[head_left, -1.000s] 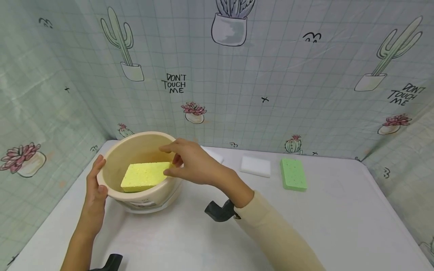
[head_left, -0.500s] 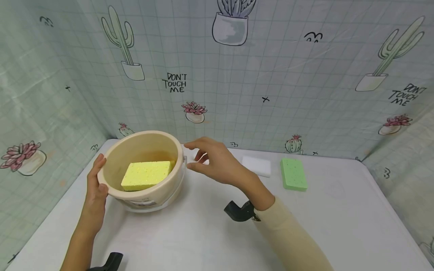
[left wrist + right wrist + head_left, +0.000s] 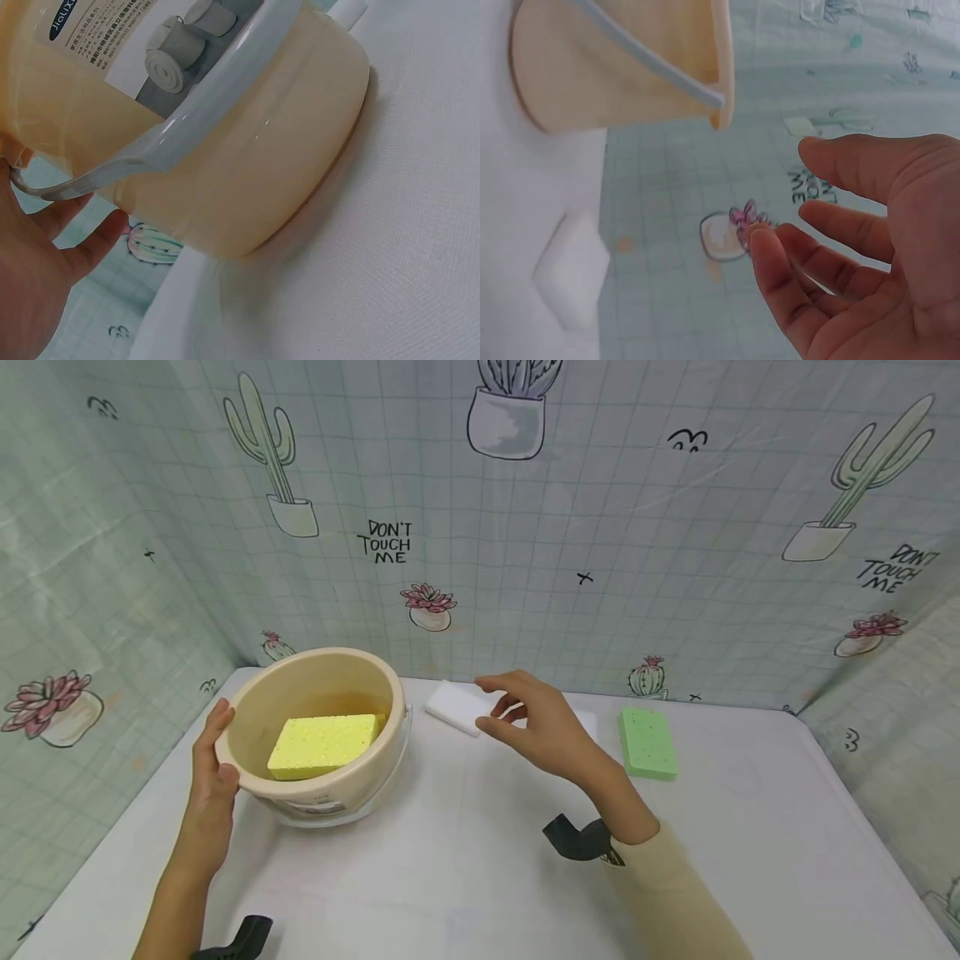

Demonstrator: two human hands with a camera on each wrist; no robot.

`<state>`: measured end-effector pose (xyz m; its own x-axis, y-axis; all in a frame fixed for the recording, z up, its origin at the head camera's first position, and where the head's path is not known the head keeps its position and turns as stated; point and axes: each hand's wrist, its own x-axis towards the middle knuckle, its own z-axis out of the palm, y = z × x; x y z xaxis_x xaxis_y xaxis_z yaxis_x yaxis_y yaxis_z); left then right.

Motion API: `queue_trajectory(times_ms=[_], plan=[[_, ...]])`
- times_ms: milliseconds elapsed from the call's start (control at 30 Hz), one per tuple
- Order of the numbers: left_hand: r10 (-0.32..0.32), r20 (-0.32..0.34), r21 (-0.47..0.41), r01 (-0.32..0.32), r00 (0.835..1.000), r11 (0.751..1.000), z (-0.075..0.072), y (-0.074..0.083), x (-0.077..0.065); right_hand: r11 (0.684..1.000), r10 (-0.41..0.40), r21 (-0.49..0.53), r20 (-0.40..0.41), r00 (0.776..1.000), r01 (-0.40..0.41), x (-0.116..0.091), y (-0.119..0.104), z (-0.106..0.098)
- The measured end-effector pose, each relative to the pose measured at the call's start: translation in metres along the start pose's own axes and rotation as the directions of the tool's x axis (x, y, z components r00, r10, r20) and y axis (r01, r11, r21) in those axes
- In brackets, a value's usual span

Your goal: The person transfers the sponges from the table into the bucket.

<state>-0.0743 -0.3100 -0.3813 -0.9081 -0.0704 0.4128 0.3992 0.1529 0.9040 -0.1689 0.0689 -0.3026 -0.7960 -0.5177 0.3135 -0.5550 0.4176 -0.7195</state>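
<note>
- I'm pressing the left hand (image 3: 208, 810), fingers spread, against the left side of the bucket (image 3: 360, 787).
- A yellow sponge (image 3: 322, 747) is lying inside it.
- I'm hovering the right hand (image 3: 551, 731), thumb and fingertips apart, beside a white sponge (image 3: 452, 705).
- A green sponge (image 3: 648, 743) is lying far right on the table (image 3: 420, 877).

Your head view is softly, evenly lit, with faint shadows on the desk (image 3: 465, 877). Your left wrist view catches glints on the bucket (image 3: 259, 150); in your right wrist view, the white block (image 3: 574, 274) and curtain (image 3: 660, 307) look blurred.
</note>
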Motion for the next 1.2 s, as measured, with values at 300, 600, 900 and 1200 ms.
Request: queue_trajectory(times_ms=[300,600,900,1200], plan=[[0.003,0.004,-0.008,-0.003,1.000,1.000,0.001,0.000,0.000,0.998,0.025,-0.048,-0.088,0.996,-0.029,-0.033,0.039,-0.003],[-0.006,-0.001,-0.004,0.006,1.000,1.000,-0.001,-0.001,0.000,0.993,0.111,-0.025,-0.152,0.982,-0.116,-0.041,0.070,0.010],[0.002,0.003,-0.025,-0.002,1.000,1.000,0.000,-0.002,-0.001,0.974,0.225,0.062,-0.170,0.959,-0.218,-0.040,0.089,0.029],[0.014,0.007,-0.035,-0.013,1.000,0.999,0.000,-0.003,-0.001,0.950,0.276,0.193,-0.162,0.947,-0.244,-0.036,0.100,0.043]])
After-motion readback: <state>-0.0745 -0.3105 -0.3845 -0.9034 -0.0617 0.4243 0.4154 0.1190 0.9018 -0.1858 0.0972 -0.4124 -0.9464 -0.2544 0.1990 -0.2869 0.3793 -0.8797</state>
